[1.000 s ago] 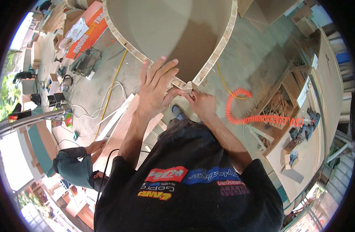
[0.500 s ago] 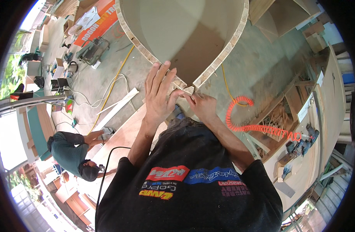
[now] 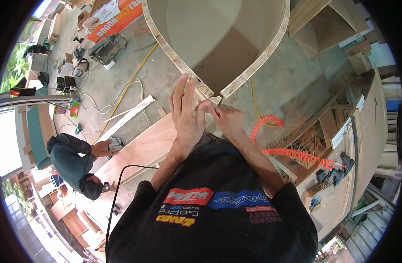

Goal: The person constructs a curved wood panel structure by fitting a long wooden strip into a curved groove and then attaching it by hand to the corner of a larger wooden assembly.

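A tall teardrop-shaped wooden shell (image 3: 249, 72) with pale inner faces and a blocky, light-brown edge comes to a narrow point in front of me. At that point sits a small pale wood piece (image 3: 216, 100), angled across the gap between the two edges. My right hand (image 3: 228, 118) pinches its near end, fingers curled. Bent against the same piece is the thumb side of my left hand (image 3: 186, 109), while its longer fingers stretch up along the left edge of the shell. My fingers hide part of the wood piece.
At left a person (image 3: 74, 160) bends over a long plywood board (image 3: 139, 151). An orange coiled air hose (image 3: 293, 154) hangs at right beside a bench holding power tools (image 3: 336, 171). Yellow hose (image 3: 126, 92), white cables and a compressor (image 3: 107, 50) lie on the floor.
The view has shifted, with the shell now slightly further right. The wood piece has turned at the tip, and my left fingers have slid a little along the edge.
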A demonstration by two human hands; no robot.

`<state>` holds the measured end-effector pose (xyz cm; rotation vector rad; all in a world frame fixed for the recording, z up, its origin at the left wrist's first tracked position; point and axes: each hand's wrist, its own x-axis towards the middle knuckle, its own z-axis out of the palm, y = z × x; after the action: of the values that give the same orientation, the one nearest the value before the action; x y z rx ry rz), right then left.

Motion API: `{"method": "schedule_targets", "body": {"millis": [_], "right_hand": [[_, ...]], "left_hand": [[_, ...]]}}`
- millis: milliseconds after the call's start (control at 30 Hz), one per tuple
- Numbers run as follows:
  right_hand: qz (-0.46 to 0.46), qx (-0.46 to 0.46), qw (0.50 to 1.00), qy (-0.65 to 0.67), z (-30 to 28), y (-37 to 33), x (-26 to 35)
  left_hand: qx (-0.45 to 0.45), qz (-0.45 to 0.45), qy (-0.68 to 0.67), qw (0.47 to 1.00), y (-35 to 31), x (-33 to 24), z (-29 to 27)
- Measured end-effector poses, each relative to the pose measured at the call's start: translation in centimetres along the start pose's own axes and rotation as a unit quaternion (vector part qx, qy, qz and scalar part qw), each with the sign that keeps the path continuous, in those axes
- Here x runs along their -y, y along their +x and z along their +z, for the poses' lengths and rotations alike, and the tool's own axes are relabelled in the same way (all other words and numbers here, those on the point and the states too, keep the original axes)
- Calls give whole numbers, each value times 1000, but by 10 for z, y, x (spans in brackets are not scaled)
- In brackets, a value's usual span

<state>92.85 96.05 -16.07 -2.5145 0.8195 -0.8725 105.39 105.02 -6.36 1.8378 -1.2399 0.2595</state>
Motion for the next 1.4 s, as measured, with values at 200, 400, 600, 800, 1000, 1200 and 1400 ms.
{"method": "schedule_targets", "body": {"millis": [200,400,600,800,1000,1200,1400], "right_hand": [[18,32,999,11,-1,-1,2],[27,44,998,23,-2,-1,0],[27,59,997,39,-1,-4,-2],[5,42,998,57,3,-7,-6],[-4,28,997,76,-3,-7,-4],[1,29,998,62,-4,-7,-6],[-10,27,998,60,2,-9,-12]], "left_hand": [[3,-48,-7,999,-9,-8,1],[39,-143,-110,983,-19,-13,0],[23,-148,-85,985,-10,-20,3],[15,-167,-123,978,-13,-16,7],[-2,-124,-98,987,-11,-21,7],[-51,-70,-116,989,-16,-27,18],[-56,-63,-111,990,-16,-28,21]]}}
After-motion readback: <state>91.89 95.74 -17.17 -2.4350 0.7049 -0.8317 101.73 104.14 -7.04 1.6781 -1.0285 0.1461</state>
